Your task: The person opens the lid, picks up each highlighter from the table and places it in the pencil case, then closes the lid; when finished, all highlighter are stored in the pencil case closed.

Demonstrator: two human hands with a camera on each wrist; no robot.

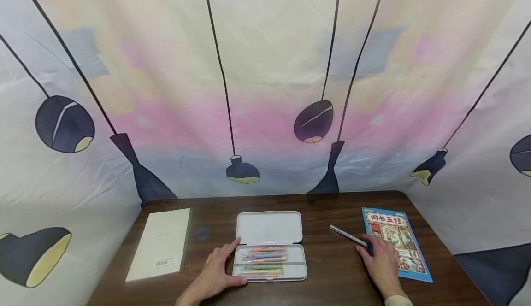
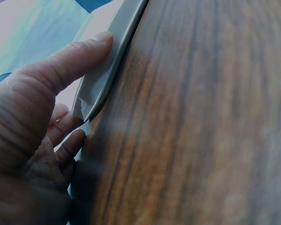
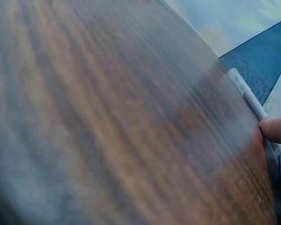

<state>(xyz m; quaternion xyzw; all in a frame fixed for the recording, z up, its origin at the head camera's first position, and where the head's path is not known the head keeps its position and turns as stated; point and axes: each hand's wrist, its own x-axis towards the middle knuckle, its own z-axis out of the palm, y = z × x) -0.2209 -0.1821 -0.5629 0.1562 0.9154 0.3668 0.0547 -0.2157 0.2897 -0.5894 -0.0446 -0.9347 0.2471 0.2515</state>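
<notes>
A white pencil case (image 1: 269, 226) lies unfolded on the table, its lid tipped back and several coloured pens (image 1: 265, 262) in clear packs inside. My left hand (image 1: 212, 269) grips its left end, with the thumb at the front corner and the index finger near the hinge. In the left wrist view, the thumb presses the case's side wall (image 2: 100, 75). Over on the right, my right hand (image 1: 380, 262) pinches a silver pen (image 1: 348, 235) near its dark end, beside a blue-bordered booklet (image 1: 408, 244). The right wrist view shows the thumb (image 3: 274, 129) against the pen.
A pale thick book (image 1: 159, 241) with a barcode label lies at the left of the brown wooden table (image 1: 323, 269). Between it and the case is a small blue ring (image 1: 202, 233). A curtain (image 1: 265, 89) printed with lamps hangs behind the table.
</notes>
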